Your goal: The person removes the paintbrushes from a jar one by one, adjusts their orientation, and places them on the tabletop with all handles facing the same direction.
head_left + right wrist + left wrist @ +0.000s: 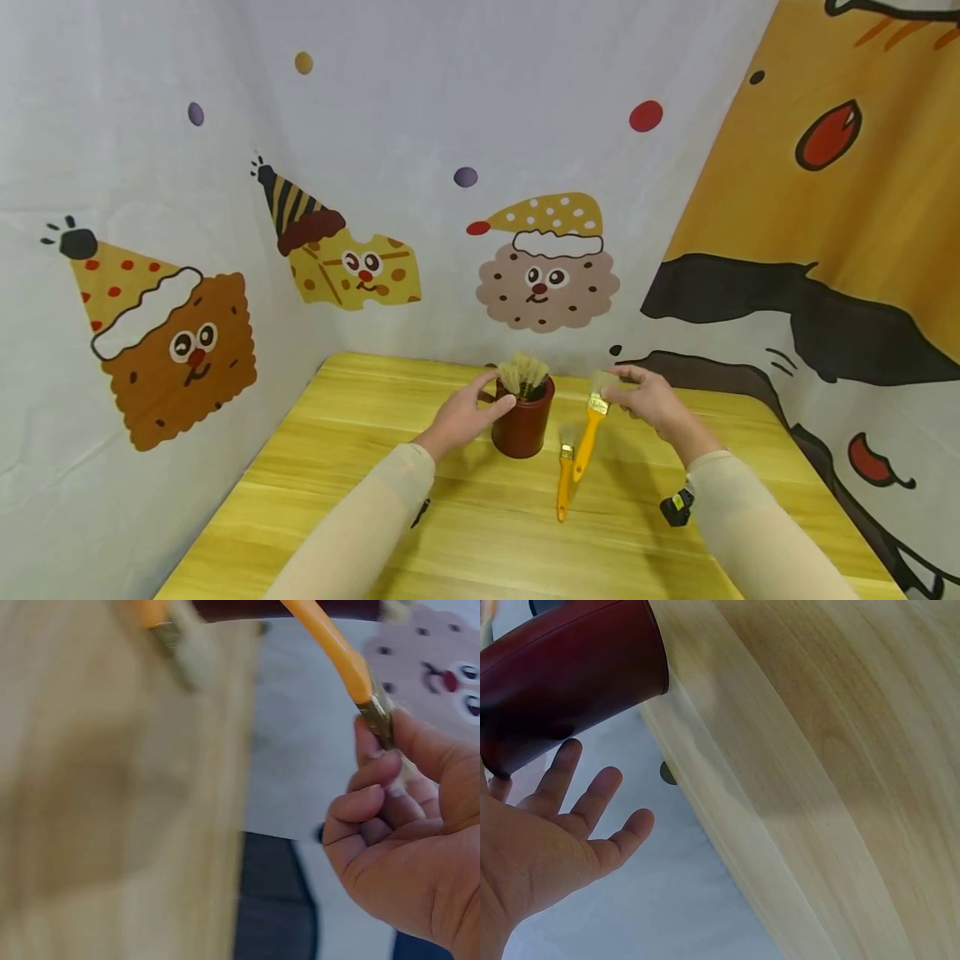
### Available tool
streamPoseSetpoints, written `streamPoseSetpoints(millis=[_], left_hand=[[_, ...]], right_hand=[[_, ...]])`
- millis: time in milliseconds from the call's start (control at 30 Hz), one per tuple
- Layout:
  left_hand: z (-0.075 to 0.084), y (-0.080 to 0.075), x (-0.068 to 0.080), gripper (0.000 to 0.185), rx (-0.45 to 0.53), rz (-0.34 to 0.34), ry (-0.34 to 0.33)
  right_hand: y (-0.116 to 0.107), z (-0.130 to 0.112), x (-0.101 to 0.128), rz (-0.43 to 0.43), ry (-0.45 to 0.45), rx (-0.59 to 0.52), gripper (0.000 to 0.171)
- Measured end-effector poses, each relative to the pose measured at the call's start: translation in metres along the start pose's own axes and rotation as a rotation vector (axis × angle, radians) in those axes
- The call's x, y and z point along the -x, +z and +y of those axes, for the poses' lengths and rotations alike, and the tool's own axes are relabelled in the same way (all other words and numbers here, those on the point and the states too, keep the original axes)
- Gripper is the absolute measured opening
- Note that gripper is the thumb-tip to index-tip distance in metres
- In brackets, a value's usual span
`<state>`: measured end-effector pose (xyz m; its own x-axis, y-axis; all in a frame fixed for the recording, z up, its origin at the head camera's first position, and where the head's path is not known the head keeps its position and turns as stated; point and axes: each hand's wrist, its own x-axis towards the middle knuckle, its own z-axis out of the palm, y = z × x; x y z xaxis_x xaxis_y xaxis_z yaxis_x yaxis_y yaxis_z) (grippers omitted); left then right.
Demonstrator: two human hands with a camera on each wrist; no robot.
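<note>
Tabletop (315,500) of yellow wood carries everything. Your left hand (468,412) sits at the left side of the dark red cup (523,425), fingers (592,799) straight and spread, thumb against the cup wall near the rim. Cup stands upright near mid-table, bristle heads (523,372) sticking out of its top. Just right of the cup, a second yellow brush (563,483) lies flat. Further right, your right hand (648,400) pinches the raised yellow brush (589,433) at its metal ferrule, fingers curled round it, handle slanting down toward the tabletop.
</note>
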<state>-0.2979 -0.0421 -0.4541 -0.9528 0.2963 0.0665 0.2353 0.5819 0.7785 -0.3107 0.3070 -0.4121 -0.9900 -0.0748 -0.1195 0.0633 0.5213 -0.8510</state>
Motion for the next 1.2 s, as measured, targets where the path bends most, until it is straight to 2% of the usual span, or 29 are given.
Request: streamPoseSetpoints(millis=[133,267,433,633,867,967,1200], left_hand=[[0.001,0.000,0.000,0.069,0.000,-0.004,-0.005],[0.001,0.001,0.000,0.069,0.006,-0.006,-0.008],[0.002,0.002,0.000,0.069,0.024,-0.016,-0.005],[0.000,0.001,-0.001,0.070,0.017,-0.016,-0.006],[-0.003,0.002,-0.004,0.069,0.005,-0.012,-0.002],[-0.003,0.003,-0.004,0.069,0.004,-0.016,-0.003],[-0.004,0.002,-0.005,0.068,0.014,-0.011,0.009]], right_hand=[[0.018,0.025,-0.004,-0.114,0.065,0.071,0.059],[0.032,0.043,-0.006,-0.179,0.095,0.105,0.058],[0.043,0.056,-0.007,-0.146,0.086,0.189,0.053],[0.050,0.058,-0.010,-0.129,0.108,0.257,0.050],[0.052,0.060,-0.015,-0.129,0.057,0.326,0.046],[0.052,0.063,-0.017,-0.137,0.042,0.337,0.046],[0.051,0.062,-0.015,-0.133,0.013,0.279,0.045]])
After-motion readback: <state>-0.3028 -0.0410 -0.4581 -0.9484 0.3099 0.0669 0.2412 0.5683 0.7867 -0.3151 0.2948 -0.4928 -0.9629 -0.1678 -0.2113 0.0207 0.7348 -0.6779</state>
